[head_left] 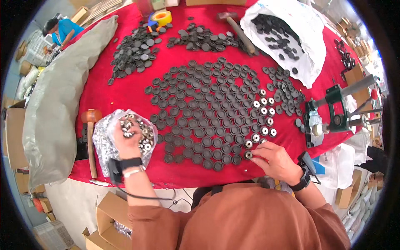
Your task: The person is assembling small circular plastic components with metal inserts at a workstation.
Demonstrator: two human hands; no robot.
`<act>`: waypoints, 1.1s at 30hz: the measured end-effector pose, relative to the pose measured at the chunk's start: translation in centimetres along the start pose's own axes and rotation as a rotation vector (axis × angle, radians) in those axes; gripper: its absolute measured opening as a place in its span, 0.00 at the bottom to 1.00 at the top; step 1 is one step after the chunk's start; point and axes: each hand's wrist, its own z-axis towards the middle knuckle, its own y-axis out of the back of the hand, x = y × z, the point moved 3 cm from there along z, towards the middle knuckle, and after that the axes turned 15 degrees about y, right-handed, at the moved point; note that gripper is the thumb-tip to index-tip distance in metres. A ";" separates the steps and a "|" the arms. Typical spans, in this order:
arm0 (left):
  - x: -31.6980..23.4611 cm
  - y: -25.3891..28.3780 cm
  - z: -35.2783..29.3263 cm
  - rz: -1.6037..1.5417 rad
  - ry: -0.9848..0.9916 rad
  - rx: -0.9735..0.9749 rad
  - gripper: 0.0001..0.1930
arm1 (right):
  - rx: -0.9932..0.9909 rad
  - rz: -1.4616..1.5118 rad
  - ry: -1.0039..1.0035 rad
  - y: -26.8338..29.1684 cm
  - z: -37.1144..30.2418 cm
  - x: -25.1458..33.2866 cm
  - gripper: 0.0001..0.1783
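Note:
My left hand (127,139) is in a clear plastic bag (104,143) on the left, its fingers curled around several shiny round metal pieces (128,134). More of these pieces lie in the bag around it. At the near right edge of a wide layout of black round caps (203,112), my right hand (273,160) pinches a round metal piece with a centre hole (248,155) over one cap. Just beyond those fingertips, another metal piece (248,144) sits on a cap. Several more stand in caps along the layout's right side.
A mallet (91,141) lies left of the bag, and a hammer (239,31) at the back. A hand press (329,112) stands at the right. Loose black discs (133,54) form piles behind the layout; others spill from a white sack (308,50). A person (64,33) works far left.

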 end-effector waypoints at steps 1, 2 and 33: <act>2.3 -1.2 -0.6 -0.282 0.100 0.148 0.09 | -0.004 -0.006 0.015 -0.2 0.3 0.2 0.09; 3.8 -1.9 -1.2 -0.391 0.113 0.288 0.09 | -0.022 0.035 0.000 -0.3 0.9 0.5 0.10; 26.5 -4.2 -1.6 -0.042 0.563 -0.181 0.13 | -0.374 1.368 -0.692 1.8 0.3 -11.9 0.13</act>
